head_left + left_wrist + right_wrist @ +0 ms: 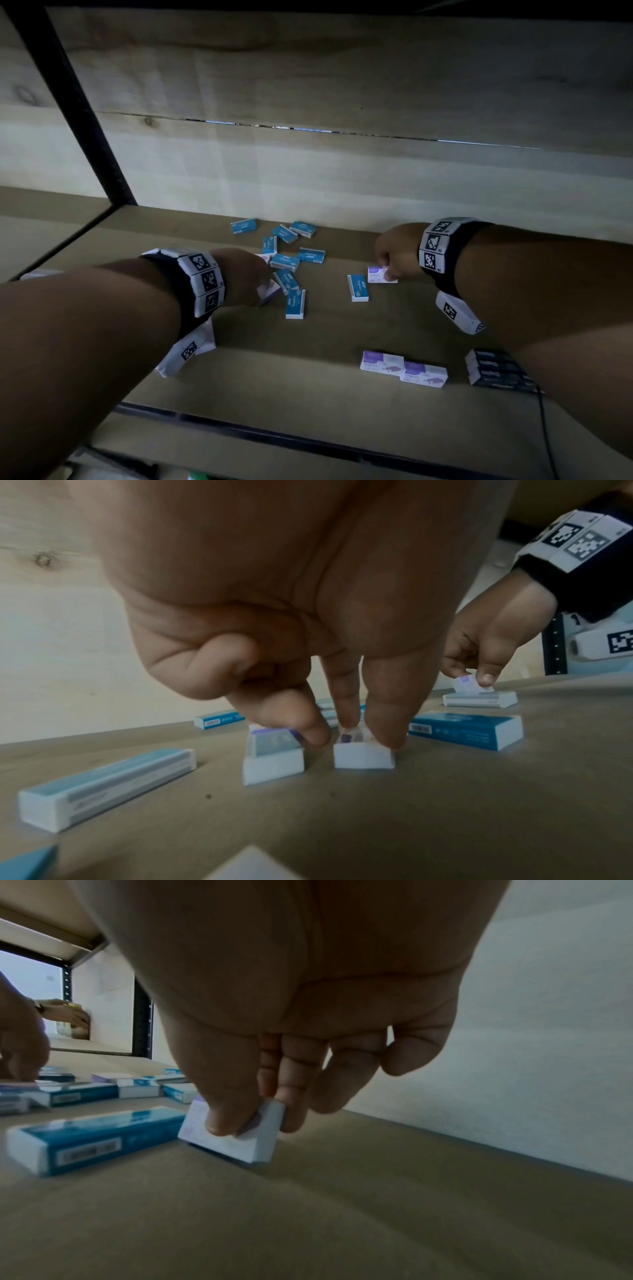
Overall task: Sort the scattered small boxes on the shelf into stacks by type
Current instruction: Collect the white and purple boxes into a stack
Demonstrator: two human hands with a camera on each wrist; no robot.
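Observation:
Several blue staple boxes [284,262] lie scattered mid-shelf. My left hand [251,274] reaches down among them; its fingertips [383,731] pinch a small purple-and-white box [363,754], which also shows at the hand's edge [269,291]. A second purple box [272,758] sits just left of it. My right hand [394,255] pinches another purple-and-white box [380,275] between thumb and fingers [222,1118], tilted with one edge [236,1137] on the shelf. A blue box [358,287] lies just left of it.
Two purple-and-white boxes [404,368] lie side by side near the front edge. A stack of dark boxes [496,370] stands at front right. A black upright post [78,109] rises at the left. The wooden back wall [342,192] lies close behind the boxes.

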